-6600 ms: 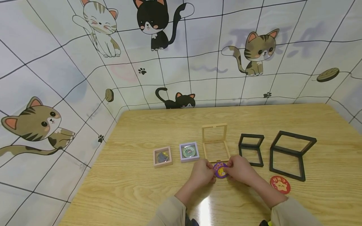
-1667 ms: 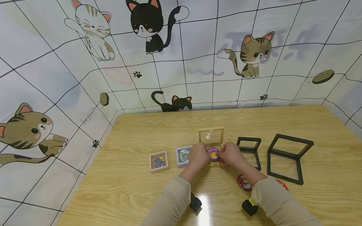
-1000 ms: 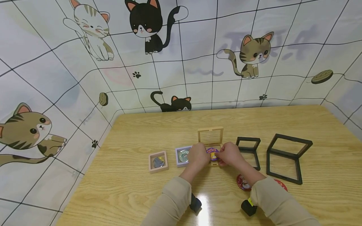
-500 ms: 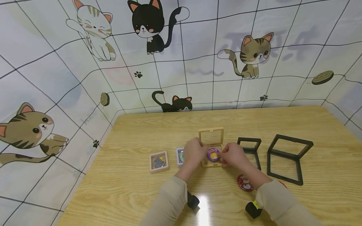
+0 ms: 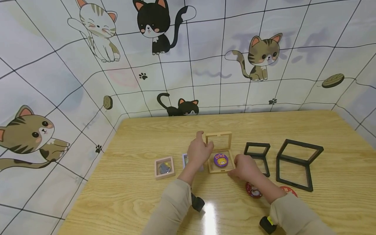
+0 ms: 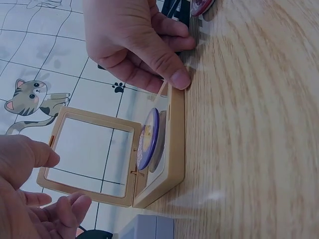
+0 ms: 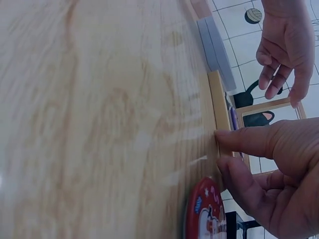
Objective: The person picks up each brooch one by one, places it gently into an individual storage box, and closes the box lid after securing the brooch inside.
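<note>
A tan hinged display frame [image 5: 215, 171] lies on the table with its lid raised. On the clear film of its base sits a round purple badge [image 5: 221, 160] with a yellow bear face. My left hand [image 5: 199, 151] is at the left side of the raised lid [image 6: 99, 118], fingers spread and thumb near the lid's edge; whether it touches is unclear. With thumb and forefinger, my right hand [image 5: 246, 168] pinches the front right corner of the base, seen also in the right wrist view.
A pink box frame [image 5: 164, 176] and a lilac one [image 5: 184, 161], partly hidden, stand left. Two black hinged frames, one small [image 5: 267, 166] and one large [image 5: 308, 176], stand unfolded at right. Two red badges, one darker [image 5: 253, 190] and one brighter [image 5: 289, 190], lie by my right forearm.
The purple badge went from in front of the frame onto its base film. Both hands have let go of it; the left moved up to the lid, the right to the front corner.
</note>
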Tool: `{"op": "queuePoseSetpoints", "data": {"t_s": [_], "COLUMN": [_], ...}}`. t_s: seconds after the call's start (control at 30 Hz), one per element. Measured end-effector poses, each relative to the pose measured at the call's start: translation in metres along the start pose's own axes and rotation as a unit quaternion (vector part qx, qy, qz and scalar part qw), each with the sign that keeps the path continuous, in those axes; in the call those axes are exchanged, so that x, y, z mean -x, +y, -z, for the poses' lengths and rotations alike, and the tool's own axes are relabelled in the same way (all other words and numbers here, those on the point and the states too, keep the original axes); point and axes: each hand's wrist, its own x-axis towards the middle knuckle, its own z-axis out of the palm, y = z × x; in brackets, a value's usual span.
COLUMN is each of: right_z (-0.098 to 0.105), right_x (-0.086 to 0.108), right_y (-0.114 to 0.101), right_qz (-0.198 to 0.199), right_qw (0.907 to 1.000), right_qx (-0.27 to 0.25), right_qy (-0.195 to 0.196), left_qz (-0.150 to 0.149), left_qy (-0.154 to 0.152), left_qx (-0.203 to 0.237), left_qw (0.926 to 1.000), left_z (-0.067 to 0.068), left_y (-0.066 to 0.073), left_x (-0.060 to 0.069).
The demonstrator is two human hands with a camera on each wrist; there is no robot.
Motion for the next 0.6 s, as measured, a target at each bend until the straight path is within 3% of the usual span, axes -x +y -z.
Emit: {"op": "queuePoseSetpoints", "data": {"t_s": [0.13, 0.33, 0.6], "right_z": [-0.0005, 0.0019, 0.0033], "right_x": [0.0003, -0.0001, 0.0005], "right_y": [0.0017, 0.0032, 0.0039], "right_qz": [0.009, 0.003, -0.008], "right_qw": [0.9999, 0.9999, 0.9999], "right_qx": [-0.002, -0.005, -0.007], "right_qy": [0.008, 0.011, 0.007], "left_qz": [-0.012, -0.032, 0.003], "left_qy": [-0.021, -0.029, -0.062], "left_qx": [0.015, 0.048, 0.075], "left_qw": [0.9996, 0.9979, 0.9953], "left_z": [0.0003, 0.0021, 0.0043], "left_y": [-0.0010, -0.0005, 0.0010], "left_x": [-0.0017, -0.0011, 0.0010]}}
